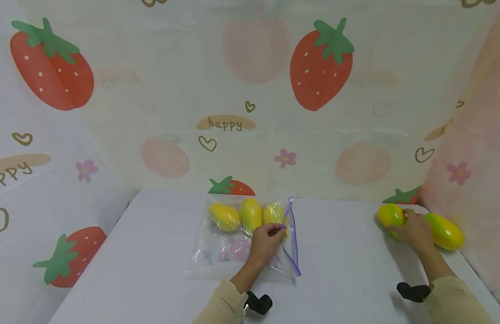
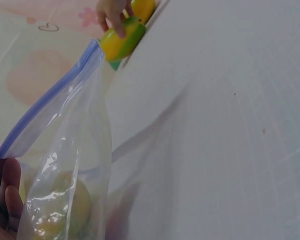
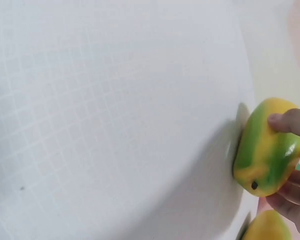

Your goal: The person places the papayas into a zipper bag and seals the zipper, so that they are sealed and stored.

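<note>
A: What surrounds the person?

B: A pale wall covering (image 1: 258, 112) printed with strawberries, hearts and "happy". Before it spreads a white table (image 1: 339, 252), faintly gridded in the wrist views.

A: And the clear bag (image 1: 201, 261)?

B: It lies near the table's middle, its mouth turned right, perhaps so the opening faces the side where the other hand works.

A: How is the right hand (image 1: 416, 229) set?

B: Partly open, thumb and fingers curved round a yellow-green fruit (image 3: 262, 155) near the far right corner; gripping from opposite sides likely steadies such smooth, rounded skin. Whether the fruit is lifted, nobody could tell from here.

A: Other fruit?

B: A loose fruit (image 1: 446, 232) lies just beside that hand, and three bagged fruits (image 1: 251, 214) sit toward the bag's far side.

A: The smallest piece?

B: The purple zip strip (image 2: 49, 95). The left hand (image 1: 267, 243) pinches it, fingertips together; presumably that keeps the parted edges from falling closed.
</note>
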Tool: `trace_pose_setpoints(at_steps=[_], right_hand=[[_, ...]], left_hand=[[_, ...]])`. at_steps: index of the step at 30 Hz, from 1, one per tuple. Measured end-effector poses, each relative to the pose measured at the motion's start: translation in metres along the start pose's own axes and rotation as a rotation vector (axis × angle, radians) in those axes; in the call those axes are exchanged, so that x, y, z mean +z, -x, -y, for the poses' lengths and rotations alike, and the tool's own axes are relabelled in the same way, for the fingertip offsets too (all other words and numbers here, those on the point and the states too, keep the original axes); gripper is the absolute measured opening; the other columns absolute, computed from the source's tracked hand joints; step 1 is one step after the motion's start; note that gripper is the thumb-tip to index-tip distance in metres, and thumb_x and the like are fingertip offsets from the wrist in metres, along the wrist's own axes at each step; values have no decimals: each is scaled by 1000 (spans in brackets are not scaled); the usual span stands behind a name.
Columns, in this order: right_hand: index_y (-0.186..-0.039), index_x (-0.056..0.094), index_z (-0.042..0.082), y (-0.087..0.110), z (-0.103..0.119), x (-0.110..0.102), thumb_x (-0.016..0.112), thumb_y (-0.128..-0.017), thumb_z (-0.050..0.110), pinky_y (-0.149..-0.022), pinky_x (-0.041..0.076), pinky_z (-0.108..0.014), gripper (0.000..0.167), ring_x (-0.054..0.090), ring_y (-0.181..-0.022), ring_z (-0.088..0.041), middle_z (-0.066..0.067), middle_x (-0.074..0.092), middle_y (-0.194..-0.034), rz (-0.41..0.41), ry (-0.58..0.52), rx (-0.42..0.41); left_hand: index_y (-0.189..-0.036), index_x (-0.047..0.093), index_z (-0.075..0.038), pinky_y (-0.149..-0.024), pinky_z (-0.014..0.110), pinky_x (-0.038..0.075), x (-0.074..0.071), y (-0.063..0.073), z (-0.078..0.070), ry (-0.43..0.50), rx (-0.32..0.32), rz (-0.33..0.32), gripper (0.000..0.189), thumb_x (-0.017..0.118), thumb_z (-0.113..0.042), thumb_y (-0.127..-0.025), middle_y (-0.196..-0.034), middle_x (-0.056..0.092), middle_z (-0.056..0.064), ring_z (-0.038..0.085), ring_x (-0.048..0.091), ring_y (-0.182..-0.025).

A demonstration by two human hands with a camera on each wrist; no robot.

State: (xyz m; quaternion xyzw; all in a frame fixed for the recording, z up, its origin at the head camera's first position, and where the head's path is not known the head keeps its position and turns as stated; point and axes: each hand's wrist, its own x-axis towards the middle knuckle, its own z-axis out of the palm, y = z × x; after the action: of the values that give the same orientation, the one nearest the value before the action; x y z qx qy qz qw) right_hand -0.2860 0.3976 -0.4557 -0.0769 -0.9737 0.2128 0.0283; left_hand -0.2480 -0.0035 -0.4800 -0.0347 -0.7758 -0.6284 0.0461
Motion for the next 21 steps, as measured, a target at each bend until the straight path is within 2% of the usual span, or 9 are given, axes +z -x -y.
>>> trace_pose_setpoints(at_steps=[5, 9, 15, 21], right_hand=[[-138, 30, -17, 0, 5, -3, 69, -87, 36, -96, 38, -65, 83, 42, -108, -54, -44, 38, -126, 78, -40, 0], [-141, 29, -13, 3, 11, -5, 67, -88, 44, -93, 46, -59, 86, 43, -112, -53, -42, 38, -131, 129, -88, -10], [-141, 33, -12, 11, 19, -1, 67, -88, 47, -82, 56, -47, 86, 48, -112, -51, -41, 42, -132, 135, -129, -71], [-140, 34, -12, 18, 25, 4, 67, -88, 44, -77, 57, -44, 83, 51, -112, -52, -42, 45, -130, 109, -163, -117]], left_hand=[[-100, 73, 0, -70, 17, 51, 0, 0, -1, 1, 1, -1, 21, 67, -17, -89, -89, 72, 10, 9, 58, -75], [-99, 73, 0, -69, 16, 50, 0, 0, -2, 6, -3, -6, 20, 67, -17, -89, -88, 72, 10, 9, 57, -74], [-98, 74, -1, -69, 15, 49, 0, 0, -2, 3, -7, -13, 19, 67, -16, -89, -88, 72, 10, 9, 57, -74], [-99, 74, -2, -69, 16, 50, -2, 0, -1, -2, -12, -9, 20, 67, -18, -89, -89, 72, 8, 8, 57, -74]])
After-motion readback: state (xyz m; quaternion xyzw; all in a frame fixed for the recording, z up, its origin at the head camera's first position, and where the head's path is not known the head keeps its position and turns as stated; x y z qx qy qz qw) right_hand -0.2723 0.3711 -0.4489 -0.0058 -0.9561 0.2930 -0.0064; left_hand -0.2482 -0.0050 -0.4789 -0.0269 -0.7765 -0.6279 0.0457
